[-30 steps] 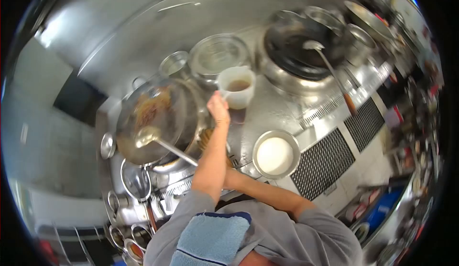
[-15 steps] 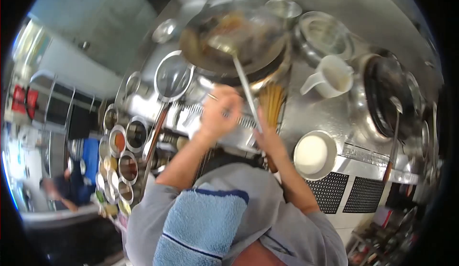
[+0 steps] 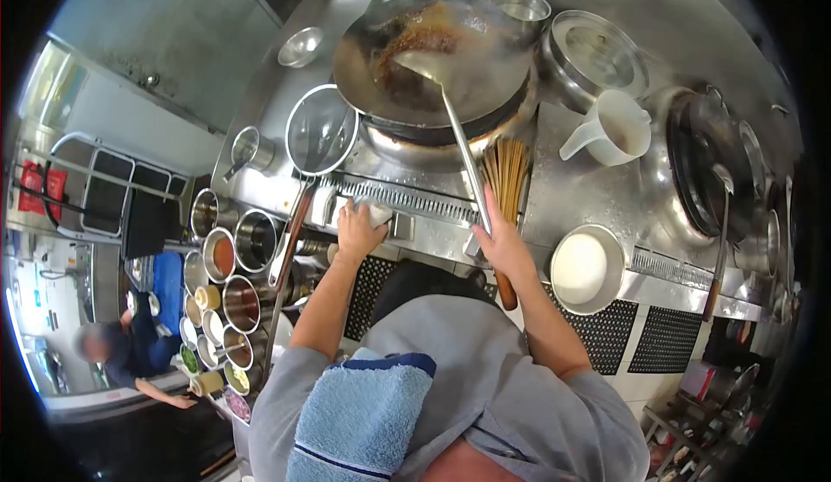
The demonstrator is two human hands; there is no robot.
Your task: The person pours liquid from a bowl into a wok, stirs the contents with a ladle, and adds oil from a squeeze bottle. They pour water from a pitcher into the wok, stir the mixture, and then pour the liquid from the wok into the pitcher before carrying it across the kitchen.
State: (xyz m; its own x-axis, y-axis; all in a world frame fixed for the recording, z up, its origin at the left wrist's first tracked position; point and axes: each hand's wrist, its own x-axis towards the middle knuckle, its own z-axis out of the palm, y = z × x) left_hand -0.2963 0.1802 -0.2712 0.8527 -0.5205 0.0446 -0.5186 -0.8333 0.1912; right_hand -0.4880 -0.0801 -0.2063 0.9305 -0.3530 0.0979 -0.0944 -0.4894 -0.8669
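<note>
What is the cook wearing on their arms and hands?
Both arms wear short grey sleeves that end near the elbows, leaving the forearms bare. The left hand and right hand have no gloves, and I see no watch or rings. A light blue towel with a dark stripe drapes the left shoulder.

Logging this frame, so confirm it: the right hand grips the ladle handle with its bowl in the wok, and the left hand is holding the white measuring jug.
One thing is wrong. The left hand rests on a white cloth at the stove's front edge; the white measuring jug stands untouched. The right hand does grip the ladle, bowl in the wok. The head view shows it.
</note>
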